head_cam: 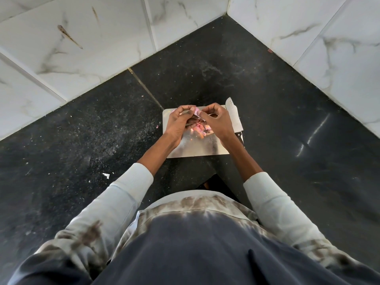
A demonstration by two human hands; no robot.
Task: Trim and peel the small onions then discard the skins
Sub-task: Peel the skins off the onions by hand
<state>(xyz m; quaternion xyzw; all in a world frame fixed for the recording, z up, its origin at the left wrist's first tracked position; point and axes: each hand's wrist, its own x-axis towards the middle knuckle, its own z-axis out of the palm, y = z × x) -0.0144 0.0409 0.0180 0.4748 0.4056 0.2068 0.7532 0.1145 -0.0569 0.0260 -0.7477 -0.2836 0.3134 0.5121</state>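
Observation:
Both hands meet above the far half of a shiny steel board (205,146) on the black counter. My left hand (178,122) cups a small pink onion (196,112), mostly hidden by the fingers. My right hand (213,122) pinches a strip of its skin at the onion's right side. Below the hands, a pile of pink onion skins (200,128) lies on the board. A knife (233,118) rests along the board's right edge, blade pointing away from me, untouched.
White marble-look tiled walls (82,48) close in on the left and right, meeting in a corner behind the board. The black stone counter (277,120) carries scattered skin flecks, including a white scrap (106,175) at the near left.

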